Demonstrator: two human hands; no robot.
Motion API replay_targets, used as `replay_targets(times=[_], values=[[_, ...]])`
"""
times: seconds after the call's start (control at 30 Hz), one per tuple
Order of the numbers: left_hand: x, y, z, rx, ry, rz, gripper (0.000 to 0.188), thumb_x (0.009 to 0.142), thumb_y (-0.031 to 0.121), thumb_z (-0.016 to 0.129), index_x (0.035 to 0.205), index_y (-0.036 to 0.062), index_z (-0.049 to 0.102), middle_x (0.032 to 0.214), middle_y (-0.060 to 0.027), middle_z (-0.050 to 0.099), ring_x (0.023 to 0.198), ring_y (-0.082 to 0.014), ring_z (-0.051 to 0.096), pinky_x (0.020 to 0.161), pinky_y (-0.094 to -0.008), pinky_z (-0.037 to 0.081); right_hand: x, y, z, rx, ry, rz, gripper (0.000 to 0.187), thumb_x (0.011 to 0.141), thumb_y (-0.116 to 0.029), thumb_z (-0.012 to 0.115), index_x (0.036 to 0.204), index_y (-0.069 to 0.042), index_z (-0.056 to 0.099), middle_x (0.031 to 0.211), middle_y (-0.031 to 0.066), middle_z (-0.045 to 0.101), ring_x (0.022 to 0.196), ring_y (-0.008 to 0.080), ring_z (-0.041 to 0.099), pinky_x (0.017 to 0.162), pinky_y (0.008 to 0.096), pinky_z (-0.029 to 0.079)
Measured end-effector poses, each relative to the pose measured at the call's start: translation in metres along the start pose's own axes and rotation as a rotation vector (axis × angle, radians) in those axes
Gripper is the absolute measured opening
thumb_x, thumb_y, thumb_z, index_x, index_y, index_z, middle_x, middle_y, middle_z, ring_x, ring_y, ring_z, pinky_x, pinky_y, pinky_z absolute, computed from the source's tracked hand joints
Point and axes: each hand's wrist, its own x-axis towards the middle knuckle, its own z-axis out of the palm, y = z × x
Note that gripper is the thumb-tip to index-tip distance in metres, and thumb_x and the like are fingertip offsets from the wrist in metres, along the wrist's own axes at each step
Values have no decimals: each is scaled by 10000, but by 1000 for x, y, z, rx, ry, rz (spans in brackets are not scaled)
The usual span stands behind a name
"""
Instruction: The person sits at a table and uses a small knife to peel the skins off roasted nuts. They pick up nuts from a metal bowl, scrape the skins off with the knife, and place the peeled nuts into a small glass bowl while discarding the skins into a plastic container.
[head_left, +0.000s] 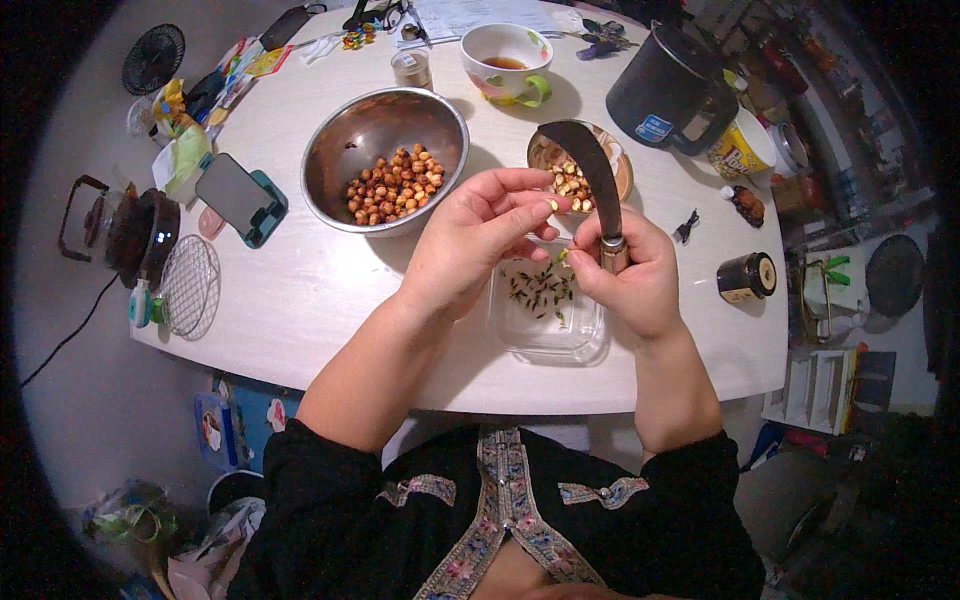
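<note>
My left hand [480,222] pinches a pale piece of lotus seed [552,205] between thumb and fingers. In my right hand [636,275] is a curved knife [590,160], its dark blade pointing up and away from me. A small yellow-green bit [564,256] shows at the right thumb tip. Below both hands stands a clear square container [548,345] with many thin green lotus seed germs [542,292] in it. Behind the blade, a round bowl [622,178] holds split pale seeds [570,185], partly hidden by my fingers. Brown-skinned lotus seeds [395,188] lie in a steel bowl [318,160] at the left.
A floral cup [490,45] of brown liquid and a small jar [411,70] stand at the back. Toward the right are a large dark mug [660,90], a yellow tub [742,150] and a dark jar [746,277]. A phone [238,190] on a stand and a wire rack [190,285] sit left.
</note>
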Motion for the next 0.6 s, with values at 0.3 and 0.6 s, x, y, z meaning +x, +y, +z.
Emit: replay_targets(times=[0.3, 0.6], values=[[-1, -2, 1, 70, 36, 148, 291, 947, 93, 625, 1211, 3, 543, 1080, -105, 678, 930, -148, 655, 758, -280, 552, 5, 3, -3, -146, -52, -204, 111, 750, 31, 670, 849, -14, 647, 912, 59, 592, 851, 155, 579, 753, 271, 465], [1, -4, 1, 80, 36, 203, 237, 935, 51, 619, 1165, 25, 567, 1034, -96, 668, 919, -173, 660, 778, -309, 565, 6, 6, 0, -114, -54, -239, 150, 749, 6, 734, 878, -25, 666, 986, 65, 595, 942, 175, 583, 825, 283, 464]])
